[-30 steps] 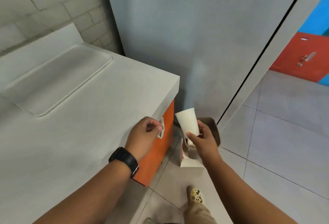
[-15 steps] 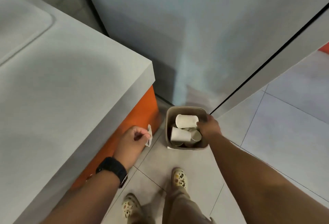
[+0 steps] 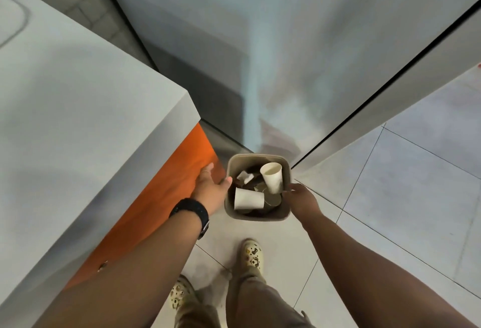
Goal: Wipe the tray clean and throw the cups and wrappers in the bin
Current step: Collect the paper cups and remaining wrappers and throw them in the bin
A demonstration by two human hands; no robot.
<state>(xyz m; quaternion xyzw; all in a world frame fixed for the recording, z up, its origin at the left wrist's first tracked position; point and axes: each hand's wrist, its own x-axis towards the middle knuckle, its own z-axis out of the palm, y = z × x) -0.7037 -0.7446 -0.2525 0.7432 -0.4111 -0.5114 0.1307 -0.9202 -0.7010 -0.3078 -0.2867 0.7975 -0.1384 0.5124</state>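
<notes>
Two white paper cups (image 3: pixel 248 199) lie in the beige square plastic bin (image 3: pixel 285 169); left hand (image 3: pixel 211 189), at nine o'clock, spread empty, wrapper apparently released; right hand (image 3: pixel 303 198), three o'clock, grip indiscernible.

The single head-worn camera looked steeply down from above, facing forward, with the bin (image 3: pixel 257 214) between the left hand (image 3: pixel 211 189) and right hand (image 3: pixel 302 198), far below the lens.
</notes>
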